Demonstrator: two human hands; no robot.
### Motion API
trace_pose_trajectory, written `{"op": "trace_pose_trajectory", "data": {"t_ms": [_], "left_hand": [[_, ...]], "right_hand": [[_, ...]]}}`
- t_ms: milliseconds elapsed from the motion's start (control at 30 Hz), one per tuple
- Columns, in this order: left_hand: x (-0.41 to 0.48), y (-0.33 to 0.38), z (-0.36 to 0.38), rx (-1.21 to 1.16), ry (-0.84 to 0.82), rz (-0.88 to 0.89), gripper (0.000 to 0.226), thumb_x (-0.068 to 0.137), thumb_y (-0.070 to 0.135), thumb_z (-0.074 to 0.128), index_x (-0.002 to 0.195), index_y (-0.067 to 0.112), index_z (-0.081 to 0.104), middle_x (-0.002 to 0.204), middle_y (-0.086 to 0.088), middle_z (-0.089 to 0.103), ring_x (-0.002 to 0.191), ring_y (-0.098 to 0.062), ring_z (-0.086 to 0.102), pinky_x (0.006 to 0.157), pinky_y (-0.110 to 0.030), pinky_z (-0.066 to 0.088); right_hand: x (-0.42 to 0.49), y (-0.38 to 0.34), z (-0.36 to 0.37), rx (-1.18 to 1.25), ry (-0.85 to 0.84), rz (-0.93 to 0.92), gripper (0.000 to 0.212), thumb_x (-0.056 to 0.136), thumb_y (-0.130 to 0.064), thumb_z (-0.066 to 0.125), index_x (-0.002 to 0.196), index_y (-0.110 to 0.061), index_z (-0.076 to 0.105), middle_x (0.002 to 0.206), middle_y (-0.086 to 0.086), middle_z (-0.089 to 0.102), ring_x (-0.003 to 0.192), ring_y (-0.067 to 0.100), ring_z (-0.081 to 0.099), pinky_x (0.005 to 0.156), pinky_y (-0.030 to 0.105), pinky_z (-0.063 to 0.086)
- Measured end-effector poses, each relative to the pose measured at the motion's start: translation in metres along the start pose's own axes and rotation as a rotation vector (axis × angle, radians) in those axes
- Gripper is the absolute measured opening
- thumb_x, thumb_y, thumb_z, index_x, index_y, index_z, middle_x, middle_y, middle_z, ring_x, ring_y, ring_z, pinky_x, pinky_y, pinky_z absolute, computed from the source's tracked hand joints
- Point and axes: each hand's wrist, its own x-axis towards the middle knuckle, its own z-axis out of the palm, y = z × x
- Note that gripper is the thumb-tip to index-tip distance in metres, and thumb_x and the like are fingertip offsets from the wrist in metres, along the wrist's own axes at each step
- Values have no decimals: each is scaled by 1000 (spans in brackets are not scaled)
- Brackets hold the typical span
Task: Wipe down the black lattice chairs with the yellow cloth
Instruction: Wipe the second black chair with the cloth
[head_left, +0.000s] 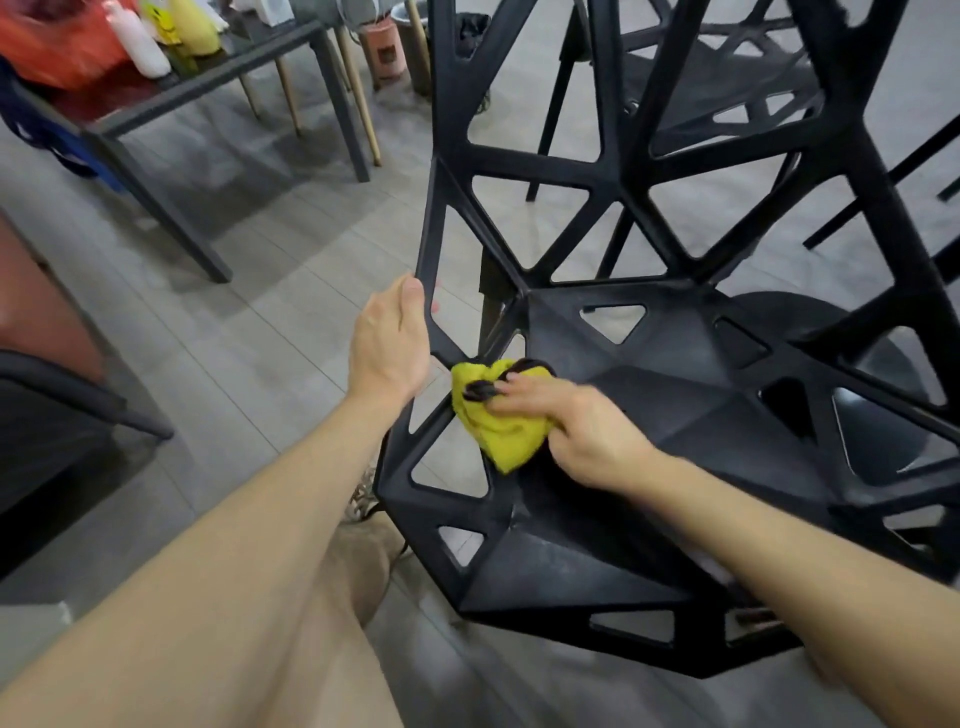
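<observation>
Wiping is under way on the near chair (649, 405). The right grip (571, 421) bunches the yellow cloth (501, 436) against the seat's left edge near the back, and the left grip (389, 343) clasps the side strut, probably to steady it. Most of the seat, the back lattice and the second chair (696, 73) behind likely remain. Nothing shows which parts are clean. The legs and back top are cut off, and the right fingertips are blurred.

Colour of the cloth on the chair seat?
Bright yellow bunched fabric cloth with some black bits; shows best in the head view.
</observation>
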Motion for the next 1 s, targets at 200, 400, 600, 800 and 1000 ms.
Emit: {"op": "trace_pose_trajectory", "data": {"t_ms": [200, 400, 600, 800, 1000], "left_hand": [[2, -4, 1, -23, 4, -78, 63, 101, 52, 15, 104, 14, 65, 105, -6, 76, 103, -34, 62, 99, -54, 47], [0, 0, 0, -30, 74, -114, 47, 110, 35, 23, 112, 17, 66, 107, -8, 71, 103, -34, 60, 93, -47, 48], [-47, -3, -18, 10, -3, -200, 49, 103, 41, 22, 103, 17, 64, 104, -8, 70, 103, -38, 61, 93, -51, 48], [-89, -9, -15, -72, -104, -390, 63, 116, 42, 16, 115, 9, 70, 107, -11, 73, 113, -41, 63, 93, -44, 42], [-87, -15, -10, -154, -66, -372, 79, 105, 62, 15, 93, 14, 78, 93, -9, 77, 95, -39, 72, 89, -53, 62]], "right_hand": [[18, -15, 44, -105, -47, -137, 89, 69, 16, 37, 145, -22, 65, 168, -1, 39, 160, 15, 24, 132, 35, 17], [12, 16, -19, -52, 76, 222, 78, 78, 4, 39, 141, -34, 67, 149, -8, 62, 142, 10, 52, 119, 16, 33], [70, -50, -58, 180, 718, 561, 51, 91, -5, 42, 129, -24, 69, 114, 0, 71, 110, 22, 64, 94, 29, 49], [76, -78, 34, 71, 241, -43, 84, 78, 11, 38, 153, -22, 56, 167, -1, 41, 158, 18, 30, 130, 31, 22], [10, -2, 15, -102, 58, 139, 72, 84, 11, 44, 142, -24, 68, 152, -2, 60, 149, 18, 47, 124, 31, 34]]}}
